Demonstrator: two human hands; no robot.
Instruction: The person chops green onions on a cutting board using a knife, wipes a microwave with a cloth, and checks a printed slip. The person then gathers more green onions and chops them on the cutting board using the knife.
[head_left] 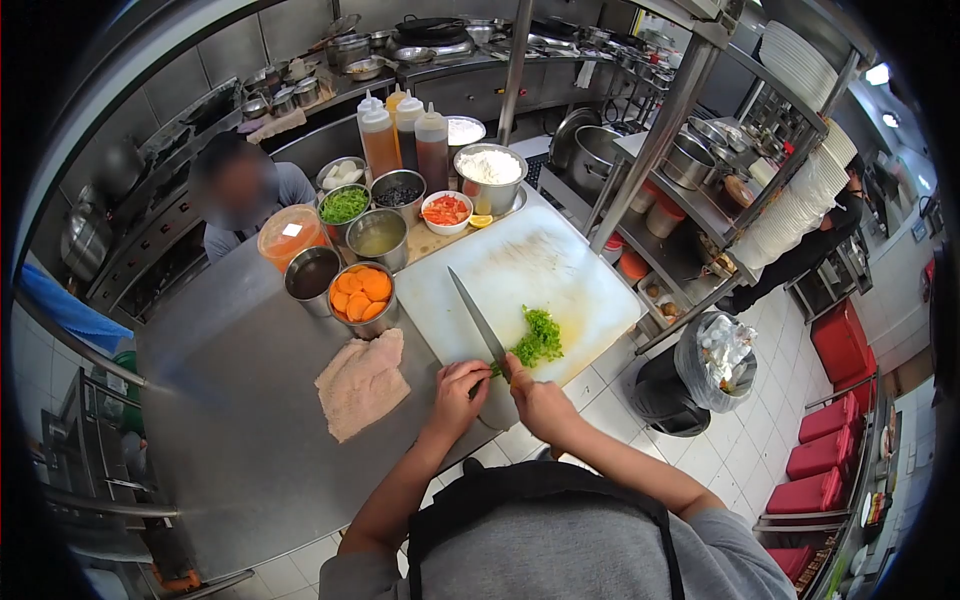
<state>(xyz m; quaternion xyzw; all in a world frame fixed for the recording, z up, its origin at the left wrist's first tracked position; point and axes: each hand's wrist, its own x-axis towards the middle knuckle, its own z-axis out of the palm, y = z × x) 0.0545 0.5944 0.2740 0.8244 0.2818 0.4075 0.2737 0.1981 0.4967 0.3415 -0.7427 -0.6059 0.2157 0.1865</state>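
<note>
Centre frame: knife (478, 317) gripped by closed right hand (543, 408); greens (495, 369) held on board (595, 300) by left hand (462, 390), fingers bent.

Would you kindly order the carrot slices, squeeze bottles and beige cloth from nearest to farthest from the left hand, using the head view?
1. Beige cloth, just left of the left hand.
2. Carrot slices, beyond the cloth.
3. Squeeze bottles, farther back still.
</note>
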